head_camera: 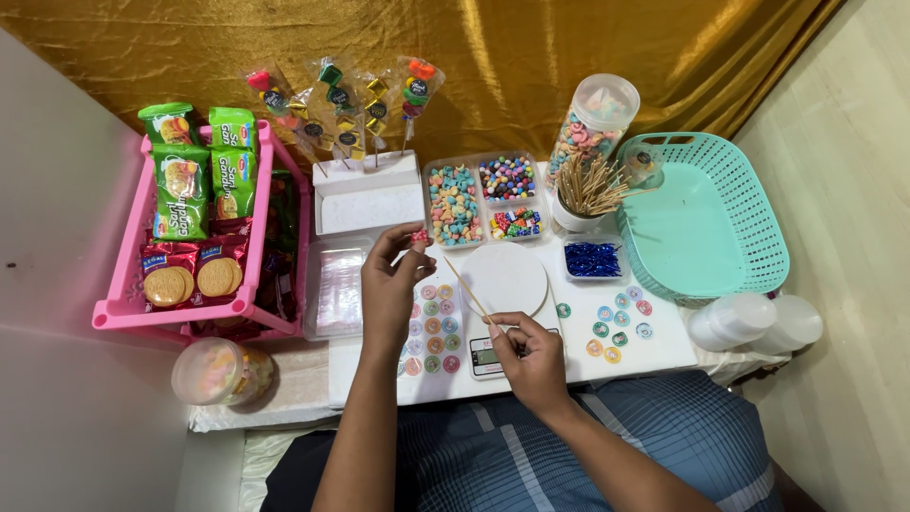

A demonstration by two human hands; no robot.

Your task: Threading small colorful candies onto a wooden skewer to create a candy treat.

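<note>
Threading step: left hand (393, 275) fingers pinch a pink candy (419, 235), right hand (531, 356) fingers clamp a wooden skewer (467, 290). Next likely: align tip with candy, push.

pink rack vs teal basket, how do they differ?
The pink rack is angular and packed with snack packets; the teal basket is rounded and oval, with nothing visible inside. The rack sits left of the hands, the basket right. Both look plastic, with open slotted sides.
</note>
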